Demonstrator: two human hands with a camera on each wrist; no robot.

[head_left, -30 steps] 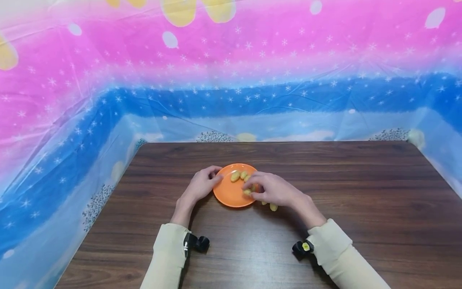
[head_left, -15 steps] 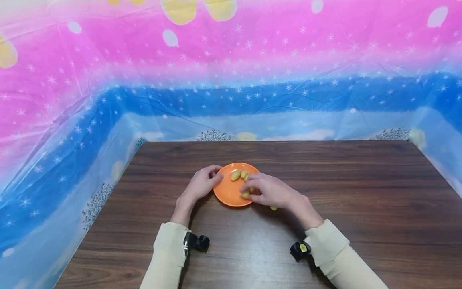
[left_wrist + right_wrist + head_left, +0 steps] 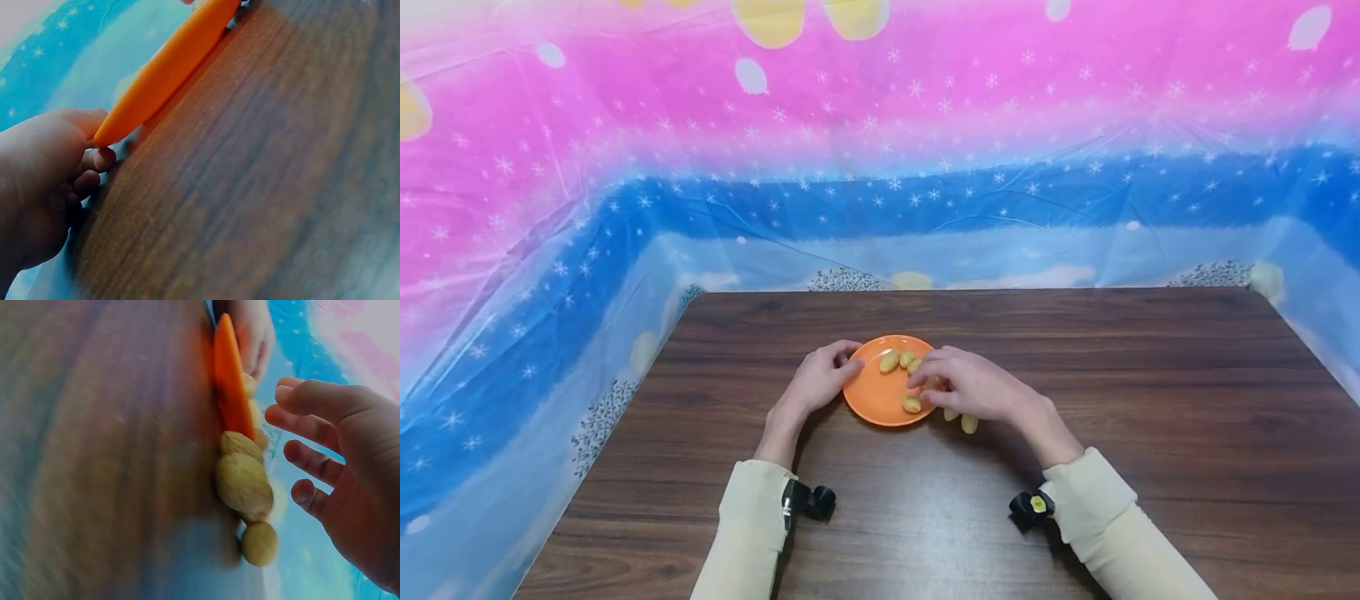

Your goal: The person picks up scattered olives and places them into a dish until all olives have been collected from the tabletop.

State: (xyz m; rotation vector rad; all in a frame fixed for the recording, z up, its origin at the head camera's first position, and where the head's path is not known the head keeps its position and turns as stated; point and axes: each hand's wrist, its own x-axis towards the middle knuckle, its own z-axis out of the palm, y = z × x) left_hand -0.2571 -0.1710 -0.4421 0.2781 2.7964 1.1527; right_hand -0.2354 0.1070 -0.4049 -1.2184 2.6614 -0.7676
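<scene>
My left hand pinches the left rim of an orange plate; in the left wrist view its thumb lies on top of the rim and fingers curl below. Several small yellow-brown lumps, like little potatoes, are on the plate, one such lump near its front right. My right hand hovers over the plate's right side, fingers bent loosely and apart. The right wrist view shows nothing between its fingers. Under this hand, more potato-like lumps lie on the table beside the plate, partly hidden in the head view.
The brown wood-grain table extends around the plate. A pink and blue patterned cloth hangs behind and at the sides. Each sleeve cuff carries a black wrist camera.
My right fingers have let go of a potato-like lump on the plate and drawn back up and right. The left hand and the plate have stayed in place.
</scene>
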